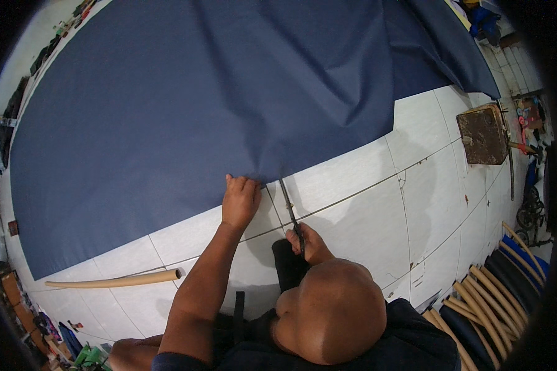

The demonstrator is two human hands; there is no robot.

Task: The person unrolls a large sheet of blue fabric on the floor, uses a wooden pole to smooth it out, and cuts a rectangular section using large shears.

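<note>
A large dark blue sheet of fabric or leatherette spreads across the tiled floor, with folds running up its right half. My left hand is at its near edge, fingers closed on the material and thumb side toward the scissors. Just to the right, my right hand grips a pair of dark scissors by the handles. Their blades point away from me, with the tips at the sheet's edge. I cannot make out how far the blades are apart.
A cardboard tube lies near the sheet's left edge. At right stands a worn brown square block or stool. Several tan rolls lie at the lower right among dark ones. Clutter lines the left wall. White tiles border the sheet.
</note>
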